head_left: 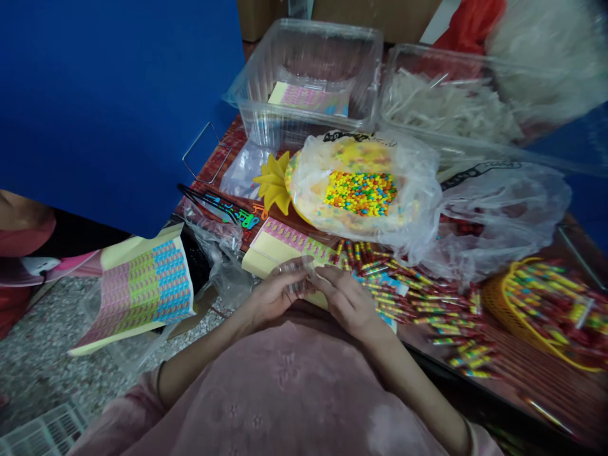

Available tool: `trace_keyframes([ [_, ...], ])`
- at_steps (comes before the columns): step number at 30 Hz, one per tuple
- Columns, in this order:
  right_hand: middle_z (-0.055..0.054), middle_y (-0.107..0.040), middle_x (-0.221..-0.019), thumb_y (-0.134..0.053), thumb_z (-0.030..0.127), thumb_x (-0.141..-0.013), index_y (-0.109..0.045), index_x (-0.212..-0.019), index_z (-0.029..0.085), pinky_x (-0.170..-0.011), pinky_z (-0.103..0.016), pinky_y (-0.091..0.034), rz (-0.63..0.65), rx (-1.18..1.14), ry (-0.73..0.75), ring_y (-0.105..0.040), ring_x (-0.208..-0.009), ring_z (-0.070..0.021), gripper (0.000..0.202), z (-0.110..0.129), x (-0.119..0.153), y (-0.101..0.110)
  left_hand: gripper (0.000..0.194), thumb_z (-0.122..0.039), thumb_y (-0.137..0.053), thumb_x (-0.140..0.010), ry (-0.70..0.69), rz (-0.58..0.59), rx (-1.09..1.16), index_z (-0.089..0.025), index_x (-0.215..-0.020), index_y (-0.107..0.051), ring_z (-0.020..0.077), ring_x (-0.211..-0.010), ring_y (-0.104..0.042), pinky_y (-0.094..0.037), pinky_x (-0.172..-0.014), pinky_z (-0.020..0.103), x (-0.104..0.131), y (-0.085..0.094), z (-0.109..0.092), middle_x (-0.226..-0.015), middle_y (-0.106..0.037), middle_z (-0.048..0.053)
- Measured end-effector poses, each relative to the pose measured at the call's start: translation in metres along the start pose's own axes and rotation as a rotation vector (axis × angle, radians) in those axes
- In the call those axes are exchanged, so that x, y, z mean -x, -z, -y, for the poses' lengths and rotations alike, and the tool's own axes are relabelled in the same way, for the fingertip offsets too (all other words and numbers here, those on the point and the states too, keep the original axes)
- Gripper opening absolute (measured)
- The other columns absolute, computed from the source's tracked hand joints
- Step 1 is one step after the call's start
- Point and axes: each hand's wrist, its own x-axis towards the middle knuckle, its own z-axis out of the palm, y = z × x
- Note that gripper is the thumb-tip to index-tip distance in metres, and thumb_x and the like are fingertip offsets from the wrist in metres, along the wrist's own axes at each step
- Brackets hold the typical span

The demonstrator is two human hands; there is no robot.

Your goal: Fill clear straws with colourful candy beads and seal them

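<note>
My left hand [275, 294] is curled around several small clear plastic tubes [295, 285], close in front of my body. Against them, the bent fingers of my right hand [349, 301] meet at the tips; what they pinch is too blurred to make out. Just beyond both hands lies a sticker sheet [285, 244] in pink and green. To the right of my right hand, many thin tubes filled with coloured candies [427, 297] are spread over the table. Behind them is a yellow pineapple-shaped container [275, 183] under a plastic bag, with loose coloured candies [361, 193] inside.
Two clear plastic bins [304, 123] stand at the back, the right one holding whitish tubes [446, 104]. A yellow basket [496, 294] of filled tubes is at right. Another sticker sheet [147, 285] hangs at left, near a blue panel [109, 107] and another person's arm [21, 218].
</note>
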Motion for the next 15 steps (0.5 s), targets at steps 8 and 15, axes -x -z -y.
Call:
trace_keyframes([
  [8,-0.012,-0.070,-0.123,-0.041,0.012,-0.100,-0.059,-0.133,0.019,-0.098,-0.043,-0.057,0.129,0.102,0.156,-0.061,-0.120,-0.0233,0.038,-0.013,0.003,-0.005,0.034,-0.018,-0.086,-0.069,0.021,-0.105,0.153,-0.016,-0.099,-0.070,0.0116,-0.077,-0.063,-0.052,-0.068,0.025,0.005,-0.008,-0.007,-0.088,-0.067,0.001],
  [15,-0.010,-0.074,-0.106,-0.049,0.020,-0.098,-0.068,-0.117,0.020,-0.087,-0.039,-0.056,-0.028,-0.007,-0.188,-0.068,-0.098,-0.0230,0.027,-0.037,-0.016,-0.019,0.054,-0.016,-0.092,-0.056,-0.061,-0.112,0.045,-0.015,-0.104,-0.068,0.0124,-0.077,-0.064,-0.048,-0.069,0.022,0.003,-0.006,-0.013,-0.084,-0.068,0.002],
])
